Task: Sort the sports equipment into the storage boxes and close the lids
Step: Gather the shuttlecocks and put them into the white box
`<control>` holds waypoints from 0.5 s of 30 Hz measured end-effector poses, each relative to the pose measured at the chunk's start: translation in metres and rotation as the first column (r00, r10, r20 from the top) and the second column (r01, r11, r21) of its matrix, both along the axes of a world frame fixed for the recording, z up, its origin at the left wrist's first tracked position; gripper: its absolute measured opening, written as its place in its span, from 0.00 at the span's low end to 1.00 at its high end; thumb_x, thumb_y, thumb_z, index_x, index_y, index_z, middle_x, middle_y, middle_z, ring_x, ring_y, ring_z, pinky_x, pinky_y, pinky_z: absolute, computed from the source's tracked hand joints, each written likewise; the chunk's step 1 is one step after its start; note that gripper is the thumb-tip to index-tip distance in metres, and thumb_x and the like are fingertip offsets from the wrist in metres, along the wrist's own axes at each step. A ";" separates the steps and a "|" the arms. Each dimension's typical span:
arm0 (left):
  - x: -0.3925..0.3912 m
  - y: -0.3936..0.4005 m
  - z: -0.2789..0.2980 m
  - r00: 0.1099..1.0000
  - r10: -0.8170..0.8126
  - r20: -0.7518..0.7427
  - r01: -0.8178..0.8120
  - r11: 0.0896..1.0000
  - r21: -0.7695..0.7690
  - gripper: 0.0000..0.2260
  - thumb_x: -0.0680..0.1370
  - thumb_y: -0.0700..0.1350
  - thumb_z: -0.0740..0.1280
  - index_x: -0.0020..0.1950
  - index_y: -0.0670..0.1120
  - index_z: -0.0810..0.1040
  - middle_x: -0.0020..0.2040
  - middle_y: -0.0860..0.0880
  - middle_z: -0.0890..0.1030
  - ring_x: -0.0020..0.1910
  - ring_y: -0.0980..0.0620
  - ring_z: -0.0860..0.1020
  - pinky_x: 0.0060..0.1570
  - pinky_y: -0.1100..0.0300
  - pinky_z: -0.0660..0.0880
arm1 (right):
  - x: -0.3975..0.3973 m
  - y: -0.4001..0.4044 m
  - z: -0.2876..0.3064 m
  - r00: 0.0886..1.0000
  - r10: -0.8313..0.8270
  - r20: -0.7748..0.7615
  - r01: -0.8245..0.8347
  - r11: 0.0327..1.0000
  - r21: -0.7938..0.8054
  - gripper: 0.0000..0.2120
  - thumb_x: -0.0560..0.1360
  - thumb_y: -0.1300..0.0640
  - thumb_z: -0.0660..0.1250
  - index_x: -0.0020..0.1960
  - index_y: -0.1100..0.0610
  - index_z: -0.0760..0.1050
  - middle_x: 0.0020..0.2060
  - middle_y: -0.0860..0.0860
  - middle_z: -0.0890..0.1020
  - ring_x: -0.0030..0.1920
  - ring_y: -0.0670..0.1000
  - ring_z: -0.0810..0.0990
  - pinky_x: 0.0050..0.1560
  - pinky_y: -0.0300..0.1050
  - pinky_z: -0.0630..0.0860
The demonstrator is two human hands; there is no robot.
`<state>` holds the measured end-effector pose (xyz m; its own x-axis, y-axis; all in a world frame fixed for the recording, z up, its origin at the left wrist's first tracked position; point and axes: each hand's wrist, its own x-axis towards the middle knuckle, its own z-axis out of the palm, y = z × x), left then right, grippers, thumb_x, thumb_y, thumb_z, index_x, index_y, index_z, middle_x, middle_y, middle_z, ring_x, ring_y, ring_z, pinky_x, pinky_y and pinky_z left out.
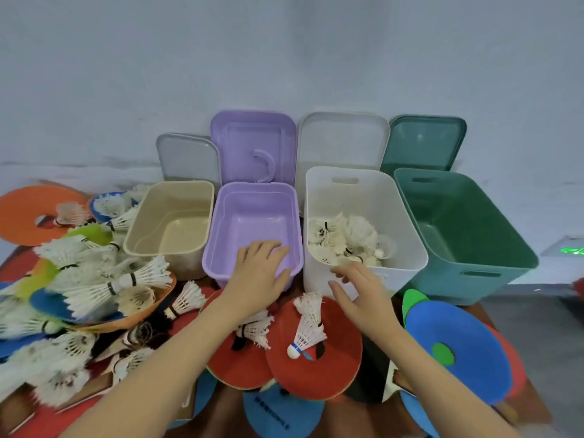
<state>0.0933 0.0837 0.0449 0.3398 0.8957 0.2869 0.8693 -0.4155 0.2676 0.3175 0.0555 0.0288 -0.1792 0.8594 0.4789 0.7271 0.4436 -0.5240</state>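
Observation:
Four lidless boxes stand in a row: beige (172, 216), purple (252, 229), white (363, 197) and green (461, 226). The white box holds several shuttlecocks (344, 238); the other three look empty. My left hand (260, 273) rests with straight fingers on the purple box's front rim. My right hand (360, 292) hovers with spread fingers by the white box's front edge, holding nothing. A shuttlecock (308, 327) lies on a red disc (316, 349) just below my hands.
Lids lean on the wall behind the boxes: grey (189, 159), purple (252, 143), white (343, 140), green (425, 143). A heap of shuttlecocks (91, 279) and coloured discs covers the left. A blue disc (458, 346) lies at the right, an orange disc (28, 213) far left.

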 end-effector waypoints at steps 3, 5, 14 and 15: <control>-0.010 -0.021 -0.020 1.000 0.002 -0.007 -0.002 0.997 -0.075 0.23 0.72 0.55 0.54 0.58 0.45 0.78 0.56 0.46 0.78 0.55 0.43 0.76 0.51 0.48 0.69 | -0.008 -0.018 -0.029 0.999 -0.031 0.040 0.038 0.981 -0.188 0.14 0.72 0.50 0.65 0.54 0.54 0.77 0.44 0.47 0.78 0.46 0.43 0.75 0.45 0.38 0.71; -0.009 -0.032 -0.029 1.000 -0.024 -0.020 0.021 0.989 -0.144 0.27 0.72 0.58 0.49 0.61 0.48 0.76 0.59 0.50 0.76 0.59 0.47 0.72 0.55 0.53 0.63 | -0.009 -0.025 -0.047 0.994 -0.058 0.098 0.085 0.948 -0.306 0.14 0.71 0.50 0.66 0.55 0.53 0.77 0.47 0.47 0.78 0.50 0.48 0.76 0.49 0.44 0.73; 0.029 -0.036 -0.067 0.986 -0.133 -0.100 0.099 0.952 -0.289 0.21 0.80 0.50 0.55 0.74 0.51 0.61 0.72 0.52 0.63 0.68 0.50 0.62 0.64 0.55 0.55 | -0.020 -0.046 -0.078 0.974 -0.145 0.173 0.212 0.852 -0.480 0.01 0.75 0.52 0.65 0.45 0.47 0.74 0.46 0.42 0.76 0.52 0.45 0.69 0.49 0.41 0.54; 0.033 -0.033 -0.068 0.986 -0.134 -0.096 0.101 0.951 -0.292 0.21 0.80 0.51 0.55 0.74 0.52 0.60 0.72 0.53 0.63 0.68 0.51 0.62 0.64 0.55 0.56 | -0.020 -0.048 -0.077 0.977 -0.140 0.162 0.201 0.859 -0.471 0.02 0.75 0.53 0.65 0.44 0.47 0.72 0.45 0.42 0.75 0.50 0.44 0.69 0.48 0.41 0.53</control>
